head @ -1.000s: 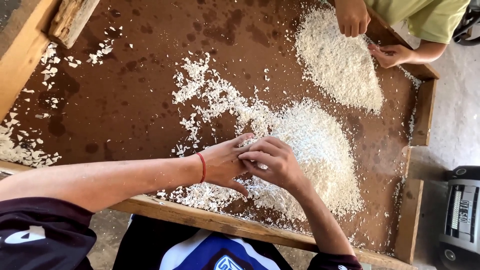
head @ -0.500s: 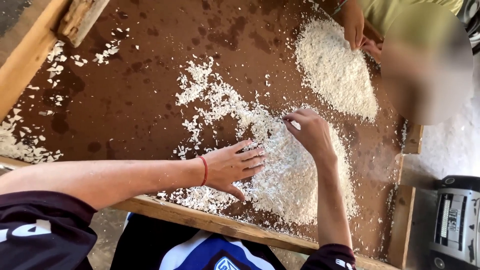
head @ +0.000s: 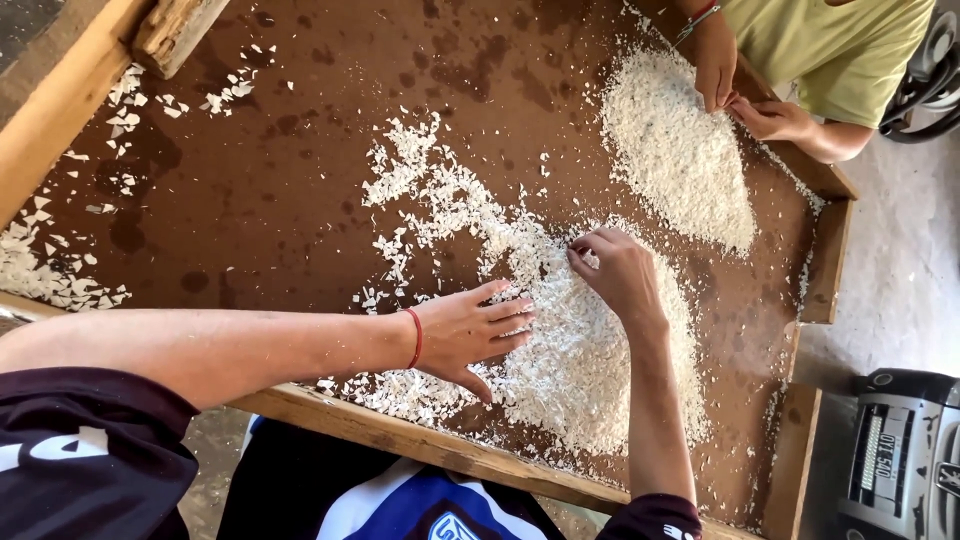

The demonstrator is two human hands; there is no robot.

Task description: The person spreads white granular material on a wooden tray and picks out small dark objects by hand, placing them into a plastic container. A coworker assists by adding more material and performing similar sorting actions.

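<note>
Resting flat, open left hand point(head: 470, 335); right hand point(head: 620, 275) fingers pinching white flakes point(head: 590, 370).

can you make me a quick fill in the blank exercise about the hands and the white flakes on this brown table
1. The left hand lies flat with fingers spread on the near heap of white flakes, and its wrist wears a thin ____ band.
2. The right hand pinches flakes at the ____ of that same heap.
3. The table has a brown top and a raised rim made of ____.
4. Another person's two hands work at a ____ heap of flakes at the far right corner.

Missing words: red; top; wood; second
</note>
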